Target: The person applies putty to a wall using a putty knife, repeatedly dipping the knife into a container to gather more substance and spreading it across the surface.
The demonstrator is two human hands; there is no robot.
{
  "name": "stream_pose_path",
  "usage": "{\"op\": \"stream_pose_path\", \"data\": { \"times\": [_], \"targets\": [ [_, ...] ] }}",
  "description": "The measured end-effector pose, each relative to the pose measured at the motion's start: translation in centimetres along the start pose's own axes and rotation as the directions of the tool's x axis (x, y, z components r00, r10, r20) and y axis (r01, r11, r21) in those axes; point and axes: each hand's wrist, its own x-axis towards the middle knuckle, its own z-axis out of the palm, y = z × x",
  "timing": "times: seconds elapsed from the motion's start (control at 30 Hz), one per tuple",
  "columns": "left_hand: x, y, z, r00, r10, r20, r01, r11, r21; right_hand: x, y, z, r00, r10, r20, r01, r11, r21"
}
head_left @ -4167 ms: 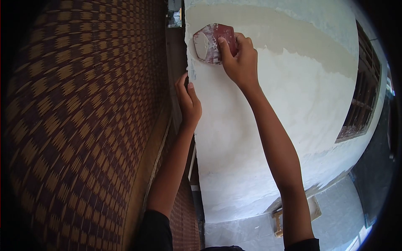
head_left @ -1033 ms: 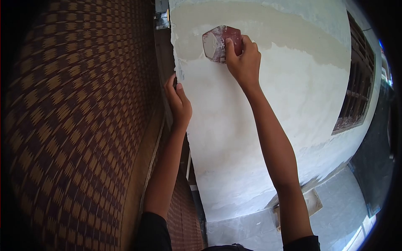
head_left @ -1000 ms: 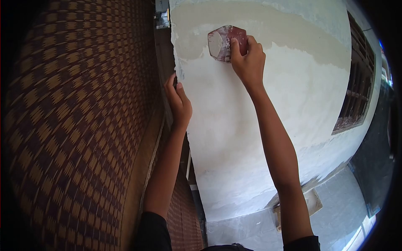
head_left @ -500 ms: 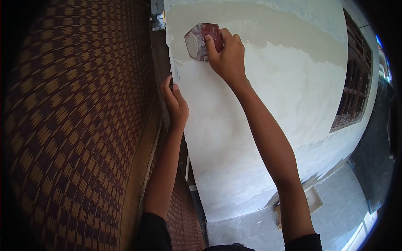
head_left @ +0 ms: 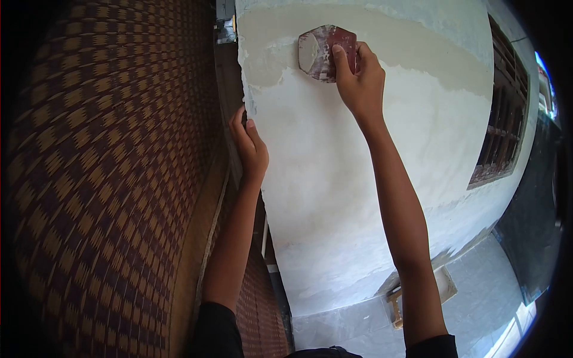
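My right hand (head_left: 363, 77) grips a dark red putty spreader (head_left: 343, 51), thumb on its face and fingers round its right side. Pale filler smears the spreader's left part, which lies at the wall's upper band. Damp, greyish-beige filler (head_left: 412, 45) runs across that band, above the whiter dry wall (head_left: 334, 179). Lower left, my left hand (head_left: 250, 149) holds the wall's rough vertical edge (head_left: 243, 89), its thumb toward the front and its fingers curled round the side. Its fingertips are partly hidden.
A woven brown panel (head_left: 107, 149) stands close on the left, with a narrow dark gap beside the wall. A barred window (head_left: 501, 113) is at right. On the grey tiled floor (head_left: 483, 280) sits a filler-smeared container (head_left: 444, 284) with a wooden piece (head_left: 395, 307), partly behind my right forearm.
My right hand has moved to the right and slightly up along the wall with the putty spreader. My left hand has stayed at the wall edge.
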Motion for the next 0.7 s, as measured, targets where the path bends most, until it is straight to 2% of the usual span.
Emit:
{"op": "stream_pose_path", "data": {
  "times": [0.13,0.3,0.4,0.47,0.5,0.6,0.7],
  "targets": [
    [0.0,-0.2,0.0,1.000,-0.006,0.003,0.006,1.000,0.009,-0.3,-0.6,3.9,0.986,-0.160,0.048,0.162,0.985,-0.051],
    [0.0,-0.2,-0.2,1.000,0.003,0.005,-0.003,1.000,0.005,0.8,1.7,1.2,1.000,-0.020,-0.015,0.016,0.974,-0.225],
    [-0.1,-0.1,0.0,1.000,-0.001,-0.002,0.001,1.000,0.008,1.0,2.4,-1.2,0.997,0.054,-0.061,-0.065,0.978,-0.196],
    [-0.1,-0.1,0.2,1.000,0.004,-0.011,-0.004,1.000,0.010,0.8,2.0,-2.0,0.995,0.082,-0.061,-0.083,0.996,-0.017],
    [-0.1,-0.1,0.2,1.000,-0.003,-0.012,0.003,1.000,0.005,0.7,1.8,-1.8,0.995,0.079,-0.062,-0.080,0.997,-0.015],
    [-0.2,0.0,0.1,1.000,-0.010,-0.010,0.010,1.000,0.002,0.2,-0.2,0.7,0.999,-0.035,0.028,0.034,0.998,0.057],
    [-0.2,-0.1,0.1,1.000,0.002,-0.008,-0.002,1.000,0.007,-0.3,-1.8,3.7,0.987,-0.124,0.098,0.121,0.992,0.040]
  ]
}}
